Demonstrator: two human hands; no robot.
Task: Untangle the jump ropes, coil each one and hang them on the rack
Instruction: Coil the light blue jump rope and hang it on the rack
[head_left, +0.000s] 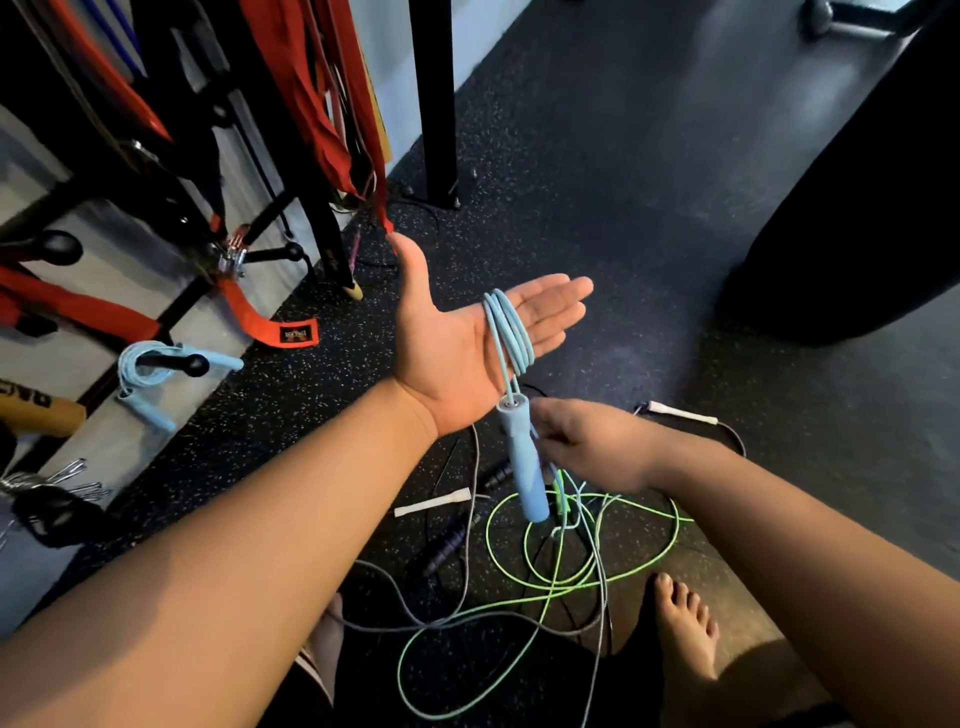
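Observation:
My left hand (457, 338) is held out flat, palm up, with several loops of a light blue jump rope (511, 332) wound around its fingers. The rope's blue handle (524, 462) dangles below the palm. My right hand (592, 441) pinches the blue cord just beside that handle. A second blue rope (150, 374) hangs coiled on a black rack peg (176, 361) at the left. On the floor below lie a tangled neon green rope (545, 577), a grey rope (467, 587) and black handles (447, 545).
The rack (171, 171) at the left holds red and orange straps and bands. A black post (434, 98) stands behind it and a dark punching bag (857, 218) fills the right. White handles (434, 503) lie on the speckled floor. My bare foot (685, 623) is beside the tangle.

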